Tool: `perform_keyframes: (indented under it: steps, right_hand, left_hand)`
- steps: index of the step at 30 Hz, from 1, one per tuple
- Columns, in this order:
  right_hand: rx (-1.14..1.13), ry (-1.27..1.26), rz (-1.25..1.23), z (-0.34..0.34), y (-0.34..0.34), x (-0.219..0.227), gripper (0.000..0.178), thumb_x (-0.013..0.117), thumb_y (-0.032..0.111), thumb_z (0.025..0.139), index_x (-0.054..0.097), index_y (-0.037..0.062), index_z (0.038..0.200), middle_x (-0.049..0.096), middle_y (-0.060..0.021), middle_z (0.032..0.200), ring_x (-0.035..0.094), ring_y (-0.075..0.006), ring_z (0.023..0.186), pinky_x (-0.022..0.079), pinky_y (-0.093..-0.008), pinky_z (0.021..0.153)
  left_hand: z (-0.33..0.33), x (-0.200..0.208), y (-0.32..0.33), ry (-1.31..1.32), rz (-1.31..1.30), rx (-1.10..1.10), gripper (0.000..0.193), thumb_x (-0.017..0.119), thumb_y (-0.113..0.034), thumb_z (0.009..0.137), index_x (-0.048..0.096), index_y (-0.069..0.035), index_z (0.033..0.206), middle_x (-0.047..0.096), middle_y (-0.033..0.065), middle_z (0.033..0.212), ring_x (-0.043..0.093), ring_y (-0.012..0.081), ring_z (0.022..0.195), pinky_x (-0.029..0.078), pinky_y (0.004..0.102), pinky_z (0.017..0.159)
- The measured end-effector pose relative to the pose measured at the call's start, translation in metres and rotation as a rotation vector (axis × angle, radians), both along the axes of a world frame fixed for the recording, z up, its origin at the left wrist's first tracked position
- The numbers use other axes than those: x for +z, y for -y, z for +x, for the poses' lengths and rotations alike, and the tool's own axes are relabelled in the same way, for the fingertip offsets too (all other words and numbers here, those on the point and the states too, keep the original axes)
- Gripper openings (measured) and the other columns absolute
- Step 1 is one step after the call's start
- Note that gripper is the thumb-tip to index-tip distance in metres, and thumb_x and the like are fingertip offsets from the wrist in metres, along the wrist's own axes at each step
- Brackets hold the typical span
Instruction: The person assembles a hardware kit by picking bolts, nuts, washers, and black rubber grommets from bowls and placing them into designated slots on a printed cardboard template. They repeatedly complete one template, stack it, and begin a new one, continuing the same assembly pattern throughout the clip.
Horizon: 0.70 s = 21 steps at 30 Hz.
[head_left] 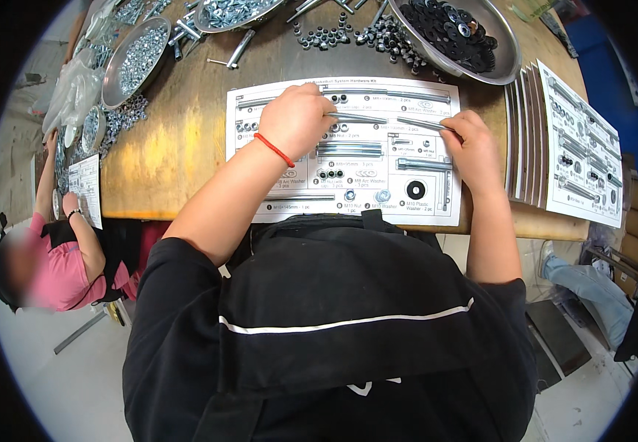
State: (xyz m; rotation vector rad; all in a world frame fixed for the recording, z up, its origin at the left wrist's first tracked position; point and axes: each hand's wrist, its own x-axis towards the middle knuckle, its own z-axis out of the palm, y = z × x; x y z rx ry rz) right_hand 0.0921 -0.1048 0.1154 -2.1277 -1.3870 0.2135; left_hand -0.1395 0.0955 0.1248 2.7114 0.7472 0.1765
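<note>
A white printed hardware card [289, 214] lies in front of me with bolts, nuts and washers on its drawn sections. My left hand [300, 121], a red cord round its wrist, is over the card's upper part. Its curled fingers close on the left end of a long metal bolt [363, 118]. At the card's right edge my right hand [475, 147] pinches the end of a second long bolt [418, 123]. Lower on the card are a bundle of bolts [350, 150], a black plastic washer [416, 189] and a thick bolt [422, 164].
A metal bowl of black washers [509, 66] stands far right, beside a stack of cards [584, 147]. Dark-capped nuts [322, 37] lie loose at the back. Bowls of small metal parts [113, 92] are at left, where a person in pink [68, 272] works at another card.
</note>
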Motion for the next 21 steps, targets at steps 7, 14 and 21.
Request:
perform_keyframes:
  steps: [7, 14, 21]
  right_hand:
    - [0.011, -0.018, 0.061, -0.001, -0.003, -0.007, 0.012, 0.070, 0.006, 0.079, 0.071, 0.0048, 0.091, 0.064, -0.0082, 0.093, 0.063, -0.0278, 0.088, 0.050, -0.0365, 0.077]
    - [0.024, -0.038, 0.066, 0.001, -0.004, -0.010, 0.011, 0.070, 0.006, 0.079, 0.071, 0.0044, 0.090, 0.063, -0.0085, 0.092, 0.062, -0.0279, 0.088, 0.050, -0.0366, 0.076]
    - [0.057, -0.021, 0.043, -0.001, -0.006, -0.009, 0.010, 0.069, 0.005, 0.080, 0.070, 0.0028, 0.090, 0.062, -0.0105, 0.091, 0.062, -0.0289, 0.086, 0.049, -0.0363, 0.076]
  left_hand:
    - [0.004, -0.008, -0.003, -0.001, -0.096, 0.029, 0.012, 0.068, -0.020, 0.081, 0.075, -0.011, 0.083, 0.065, 0.0071, 0.089, 0.063, 0.0283, 0.086, 0.052, 0.0384, 0.076]
    - [0.004, -0.005, -0.001, -0.017, -0.092, 0.063, 0.013, 0.067, -0.020, 0.081, 0.075, -0.011, 0.083, 0.066, 0.0055, 0.090, 0.064, 0.0271, 0.086, 0.052, 0.0384, 0.075]
    - [0.002, -0.013, -0.002, 0.012, -0.098, 0.063, 0.014, 0.066, -0.021, 0.082, 0.075, -0.011, 0.081, 0.066, 0.0076, 0.091, 0.064, 0.0291, 0.084, 0.053, 0.0391, 0.075]
